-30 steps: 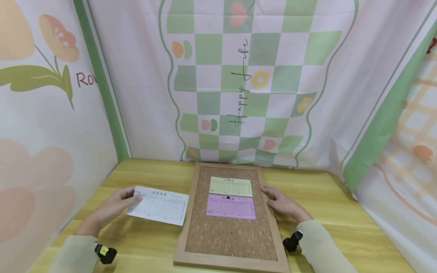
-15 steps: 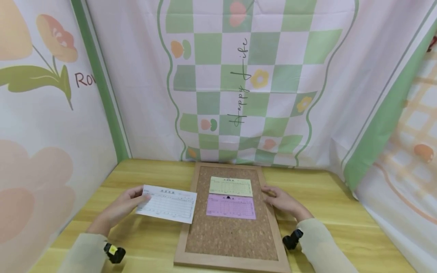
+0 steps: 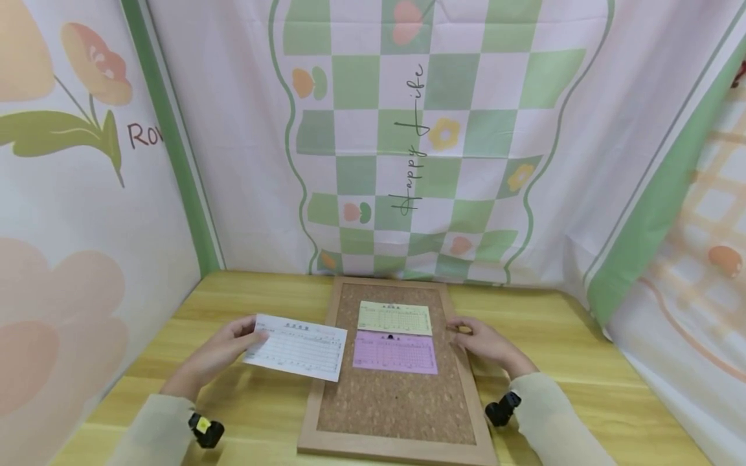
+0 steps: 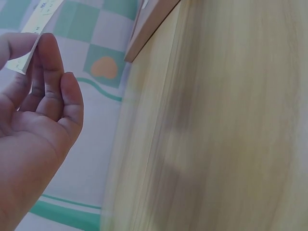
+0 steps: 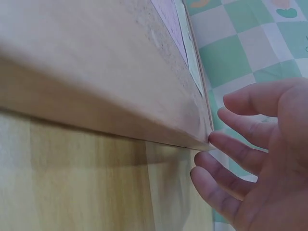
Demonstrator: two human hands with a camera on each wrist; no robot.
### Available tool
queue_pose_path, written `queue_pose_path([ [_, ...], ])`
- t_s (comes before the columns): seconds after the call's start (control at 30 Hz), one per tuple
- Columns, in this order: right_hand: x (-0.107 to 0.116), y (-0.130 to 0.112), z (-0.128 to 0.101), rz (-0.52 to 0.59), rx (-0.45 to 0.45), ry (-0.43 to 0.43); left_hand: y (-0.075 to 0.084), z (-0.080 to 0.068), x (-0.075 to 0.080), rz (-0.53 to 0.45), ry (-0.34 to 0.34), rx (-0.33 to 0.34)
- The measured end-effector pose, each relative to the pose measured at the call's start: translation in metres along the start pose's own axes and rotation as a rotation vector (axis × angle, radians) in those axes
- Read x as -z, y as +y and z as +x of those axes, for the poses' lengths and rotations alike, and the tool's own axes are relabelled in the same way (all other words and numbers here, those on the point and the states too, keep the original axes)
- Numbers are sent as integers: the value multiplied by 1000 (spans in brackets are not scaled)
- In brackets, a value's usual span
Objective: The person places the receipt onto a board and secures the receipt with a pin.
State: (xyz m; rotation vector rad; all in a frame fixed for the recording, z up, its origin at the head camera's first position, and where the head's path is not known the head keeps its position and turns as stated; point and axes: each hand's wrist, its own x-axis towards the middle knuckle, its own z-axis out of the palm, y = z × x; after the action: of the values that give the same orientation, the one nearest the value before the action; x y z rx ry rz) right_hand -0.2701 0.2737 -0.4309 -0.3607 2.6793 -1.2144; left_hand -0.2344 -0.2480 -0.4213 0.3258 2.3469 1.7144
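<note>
In the head view my left hand [image 3: 224, 353] pinches the left edge of a white printed form [image 3: 297, 347] between thumb and fingers. The form is raised and tilted, its right end overlapping the frame of a cork board [image 3: 396, 408]. A yellow form [image 3: 394, 317] lies on the board, with a purple form [image 3: 395, 353] just below it. A black pin [image 3: 390, 336] shows at the purple form's top edge. My right hand [image 3: 486, 343] is at the board's right edge, and in the right wrist view its fingers [image 5: 236, 144] are loosely bent beside the wooden frame, holding nothing.
The board lies on a wood-grain table [image 3: 256, 421], its far end near a hanging cloth [image 3: 402, 129] with green checks. More printed cloth [image 3: 64, 272] hangs at the left and right. Each wrist wears a small black camera [image 3: 206, 430].
My left hand has moved right with the white form, whose right end now overlaps the board's left frame. The right hand and the board have stayed about where they were.
</note>
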Motion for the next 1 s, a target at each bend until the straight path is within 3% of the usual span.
queue_pose_path([
  [0.7,3,-20,-8,-26,40,-23,8,12,-21,-25,3,15],
  [1.0,2,-25,-12,-28,53,-25,6,16,-31,-40,-36,-14],
])
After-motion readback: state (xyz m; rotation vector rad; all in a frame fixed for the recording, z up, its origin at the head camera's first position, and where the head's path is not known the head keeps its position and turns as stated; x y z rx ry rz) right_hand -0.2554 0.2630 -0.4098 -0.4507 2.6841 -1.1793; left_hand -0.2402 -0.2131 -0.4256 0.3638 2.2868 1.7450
